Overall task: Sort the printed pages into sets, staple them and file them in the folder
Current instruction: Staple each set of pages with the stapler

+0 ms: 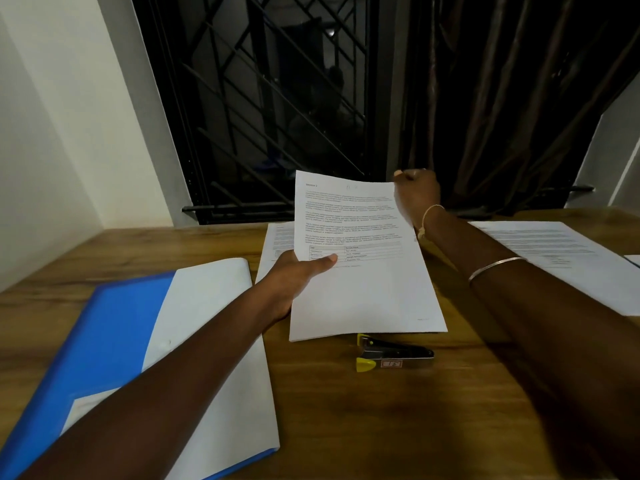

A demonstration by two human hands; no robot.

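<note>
A set of printed pages (363, 271) is held up, tilted, above the wooden table (398, 410). My left hand (298, 278) grips its left edge, thumb on top. My right hand (417, 195) pinches the top right corner. Under the held set lies another printed sheet (277, 244). More printed pages (554, 258) lie at the right. An open blue folder (114, 341) with white sheets inside (221, 358) lies at the left, partly hidden by my left forearm. A black stapler with yellow ends (394, 353) lies just in front of the held pages.
A dark barred window (270, 105) and a brown curtain (502, 98) stand behind the table's far edge. A white wall (62, 133) closes the left side. The corner of another sheet (633, 259) shows at the far right.
</note>
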